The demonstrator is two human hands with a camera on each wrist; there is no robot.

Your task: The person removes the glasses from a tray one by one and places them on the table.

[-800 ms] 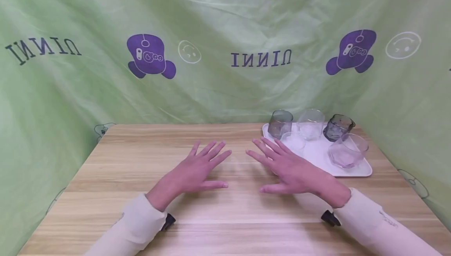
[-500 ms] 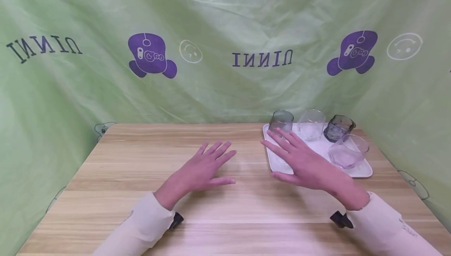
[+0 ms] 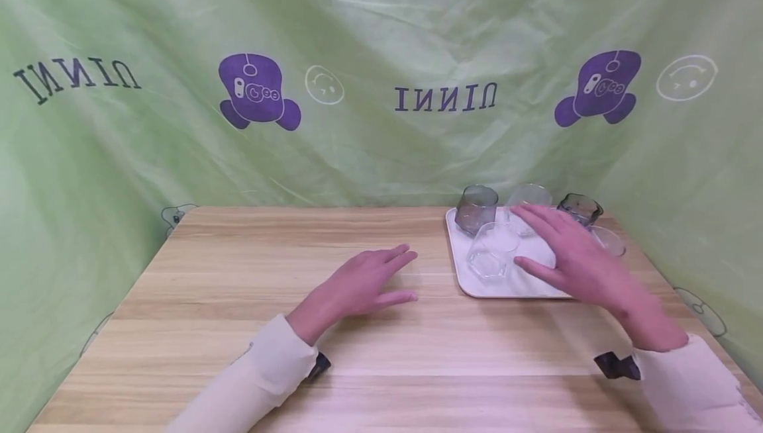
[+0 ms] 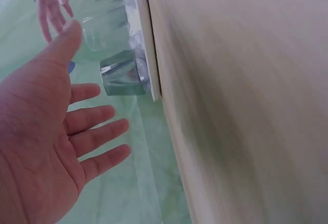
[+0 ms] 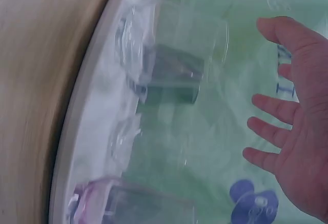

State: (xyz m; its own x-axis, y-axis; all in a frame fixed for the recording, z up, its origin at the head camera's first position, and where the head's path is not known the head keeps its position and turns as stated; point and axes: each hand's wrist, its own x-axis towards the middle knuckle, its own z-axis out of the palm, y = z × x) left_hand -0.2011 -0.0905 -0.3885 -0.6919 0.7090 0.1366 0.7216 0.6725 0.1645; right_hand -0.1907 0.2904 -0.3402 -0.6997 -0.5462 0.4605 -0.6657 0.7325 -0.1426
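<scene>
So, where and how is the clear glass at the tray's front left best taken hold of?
The clear glass stands upright on the tray, so probably grip its side wall near mid-height. The right hand is on its right; coming from there should avoid the smoky glass behind.

Creased green cloth point(image 3: 369, 148) — purple figures point(image 3: 253, 92), mirrored lettering point(image 3: 446, 98) — hangs behind a wood-grained table point(image 3: 238, 274).

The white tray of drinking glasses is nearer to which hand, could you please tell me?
The right hand: it is raised higher than the white tray, overlapping it in the head view. The left hand is over the wooden table, left of the tray.
</scene>
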